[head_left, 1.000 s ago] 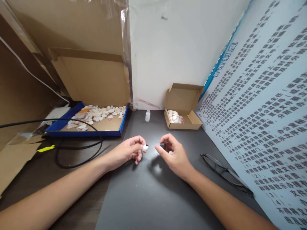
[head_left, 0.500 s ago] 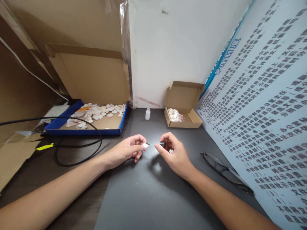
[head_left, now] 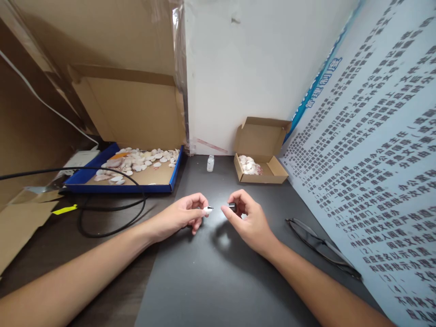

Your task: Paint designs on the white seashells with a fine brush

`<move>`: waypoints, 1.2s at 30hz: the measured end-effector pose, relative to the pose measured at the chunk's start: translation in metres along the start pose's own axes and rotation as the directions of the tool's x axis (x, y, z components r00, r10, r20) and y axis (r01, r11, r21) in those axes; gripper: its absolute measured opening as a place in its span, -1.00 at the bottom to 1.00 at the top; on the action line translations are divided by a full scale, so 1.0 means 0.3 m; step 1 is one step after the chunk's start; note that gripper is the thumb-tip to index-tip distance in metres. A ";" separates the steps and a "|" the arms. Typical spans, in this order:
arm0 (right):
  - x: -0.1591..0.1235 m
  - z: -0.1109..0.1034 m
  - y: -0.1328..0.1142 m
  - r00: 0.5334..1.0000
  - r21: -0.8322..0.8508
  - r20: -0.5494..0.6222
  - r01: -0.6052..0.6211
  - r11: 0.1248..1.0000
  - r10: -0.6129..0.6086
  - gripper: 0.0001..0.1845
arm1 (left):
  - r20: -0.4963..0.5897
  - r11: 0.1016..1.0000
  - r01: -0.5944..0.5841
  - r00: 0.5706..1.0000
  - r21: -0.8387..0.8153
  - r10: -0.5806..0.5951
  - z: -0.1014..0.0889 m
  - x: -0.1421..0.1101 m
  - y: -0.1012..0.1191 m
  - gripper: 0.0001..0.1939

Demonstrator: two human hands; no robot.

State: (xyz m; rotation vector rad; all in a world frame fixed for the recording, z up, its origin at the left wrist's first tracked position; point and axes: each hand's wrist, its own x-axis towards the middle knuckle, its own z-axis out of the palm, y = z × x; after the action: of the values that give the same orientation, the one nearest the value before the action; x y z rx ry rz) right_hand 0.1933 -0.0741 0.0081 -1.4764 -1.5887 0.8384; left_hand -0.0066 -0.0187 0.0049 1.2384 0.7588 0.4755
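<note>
Now the left hand [head_left: 182,213] pinches a white shell [head_left: 206,210]. Just right, the right hand [head_left: 251,219] grips a black cap [head_left: 232,207], its axis left-to-right.

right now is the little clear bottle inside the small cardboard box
No, the clear bottle stands on the grey surface, left of the small cardboard box.

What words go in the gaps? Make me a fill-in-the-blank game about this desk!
The cylinder in the right hand's fingers is ____.
The larger box has a rim coloured ____.
The smaller box stands to the ____ of the bottle.
The glasses lie nearest the ____ arm.

Missing words: black; blue; right; right.
</note>
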 end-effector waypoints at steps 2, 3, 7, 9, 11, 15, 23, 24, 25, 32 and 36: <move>0.002 -0.005 -0.002 0.999 -0.013 -0.041 -0.001 1.000 0.001 -0.57 | 0.011 1.000 0.002 1.000 0.014 -0.002 -0.003 0.001 -0.002 -0.74; 0.002 -0.007 -0.002 0.998 -0.011 -0.057 0.004 1.000 -0.005 -0.57 | 0.014 1.000 0.001 1.000 0.020 -0.002 -0.003 0.000 -0.001 -0.74; -0.001 -0.004 0.000 0.999 0.021 -0.012 0.040 0.999 -0.040 -0.53 | 0.005 1.000 0.017 1.000 -0.006 -0.017 0.003 -0.005 0.009 -0.76; -0.003 0.002 0.002 0.999 0.021 0.021 0.039 0.999 -0.039 -0.52 | 0.007 0.998 0.024 1.000 -0.055 -0.024 0.005 -0.008 0.016 -0.76; -0.006 0.006 0.003 0.999 0.014 0.025 0.033 0.999 -0.033 -0.52 | 0.021 0.995 0.030 0.999 -0.096 -0.028 0.006 -0.012 0.022 -0.77; -0.009 0.008 0.002 0.999 0.009 0.013 0.042 0.999 -0.043 -0.54 | 0.041 0.992 0.034 0.999 -0.119 -0.029 0.002 -0.018 0.027 -0.79; 0.000 0.003 -0.002 0.999 -0.049 -0.032 0.028 0.998 -0.030 -0.56 | 0.035 0.990 0.025 0.999 -0.137 -0.020 -0.006 -0.013 0.018 -0.85; 0.002 0.001 -0.004 0.998 -0.058 -0.051 0.025 0.998 -0.028 -0.56 | 0.034 0.990 0.025 0.999 -0.136 -0.021 -0.006 -0.012 0.017 -0.86; 0.002 -0.001 -0.006 0.997 -0.061 -0.068 0.025 0.998 -0.029 -0.56 | 0.034 0.990 0.026 0.999 -0.137 -0.022 -0.006 -0.012 0.016 -0.86; -0.007 0.000 -0.004 0.997 -0.004 -0.030 0.066 0.998 -0.066 -0.53 | 0.014 0.990 0.033 0.999 -0.137 -0.031 -0.005 -0.009 0.016 -0.84; 0.001 -0.001 -0.002 0.998 -0.039 -0.054 0.019 0.999 -0.021 -0.55 | 0.010 0.991 0.023 1.000 -0.130 -0.022 -0.003 -0.009 0.017 -0.84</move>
State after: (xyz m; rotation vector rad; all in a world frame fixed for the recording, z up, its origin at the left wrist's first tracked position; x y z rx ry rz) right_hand 0.1935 -0.0738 0.0088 -1.4961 -1.5850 0.7542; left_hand -0.0087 -0.0185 0.0104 1.1090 0.7229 0.4934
